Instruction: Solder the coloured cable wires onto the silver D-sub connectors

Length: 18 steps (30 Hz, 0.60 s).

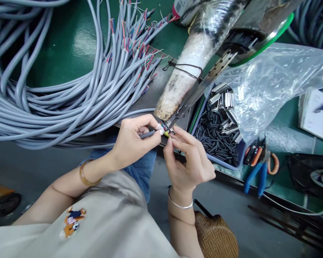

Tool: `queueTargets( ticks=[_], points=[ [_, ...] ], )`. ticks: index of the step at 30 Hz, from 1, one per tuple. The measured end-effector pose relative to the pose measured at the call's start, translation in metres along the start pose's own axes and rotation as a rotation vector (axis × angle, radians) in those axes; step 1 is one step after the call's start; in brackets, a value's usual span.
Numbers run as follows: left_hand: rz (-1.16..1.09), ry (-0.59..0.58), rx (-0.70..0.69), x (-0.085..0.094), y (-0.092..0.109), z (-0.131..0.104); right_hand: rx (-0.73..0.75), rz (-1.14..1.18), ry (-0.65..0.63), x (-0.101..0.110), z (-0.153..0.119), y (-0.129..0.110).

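Note:
My left hand (134,139) is closed around the end of a grey cable (146,134), and something white covers a fingertip. The cable's thin coloured wires meet a small metal multi-pin connector (169,125) at the table edge. My right hand (190,154) pinches at a small yellow-green piece (167,134) beside the connector; whether this is a wire or a sleeve I cannot tell. Just above the fingers ends a stained white tube (177,82) wrapped in clear plastic. Next to it, a slim metal rod (196,89) slants down toward the connector.
Many grey cables (78,104) with stripped coloured ends lie coiled at left. A blue bin (240,157) at right holds short black sleeves (212,138) and metal connectors (227,102). Blue-handled pliers (255,175) lie beside it, near a clear plastic bag (266,79). A woven stool (218,236) stands below.

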<state>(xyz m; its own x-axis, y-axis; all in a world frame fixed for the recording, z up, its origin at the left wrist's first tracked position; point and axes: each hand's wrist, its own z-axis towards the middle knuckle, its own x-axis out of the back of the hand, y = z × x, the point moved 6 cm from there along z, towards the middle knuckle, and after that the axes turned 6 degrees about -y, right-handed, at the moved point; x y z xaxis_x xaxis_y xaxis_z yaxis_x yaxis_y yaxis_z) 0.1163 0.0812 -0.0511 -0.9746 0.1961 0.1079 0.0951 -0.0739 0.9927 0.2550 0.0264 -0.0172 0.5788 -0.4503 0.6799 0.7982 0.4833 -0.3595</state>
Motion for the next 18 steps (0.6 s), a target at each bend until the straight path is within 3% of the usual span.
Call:
queueTargets(
  ticks=[6,12,18],
  points=[
    [0.084,-0.019,-0.039,-0.005,-0.004,-0.006,0.023,-0.066,-0.037,0.000,-0.008,0.000],
    [0.121,-0.007,-0.164,-0.005,0.002,-0.016,0.048,-0.089,0.000,0.003,-0.021,-0.001],
    [0.085,-0.046,-0.175,-0.005,0.002,-0.024,0.062,-0.064,0.064,0.008,-0.033,-0.001]
  ],
)
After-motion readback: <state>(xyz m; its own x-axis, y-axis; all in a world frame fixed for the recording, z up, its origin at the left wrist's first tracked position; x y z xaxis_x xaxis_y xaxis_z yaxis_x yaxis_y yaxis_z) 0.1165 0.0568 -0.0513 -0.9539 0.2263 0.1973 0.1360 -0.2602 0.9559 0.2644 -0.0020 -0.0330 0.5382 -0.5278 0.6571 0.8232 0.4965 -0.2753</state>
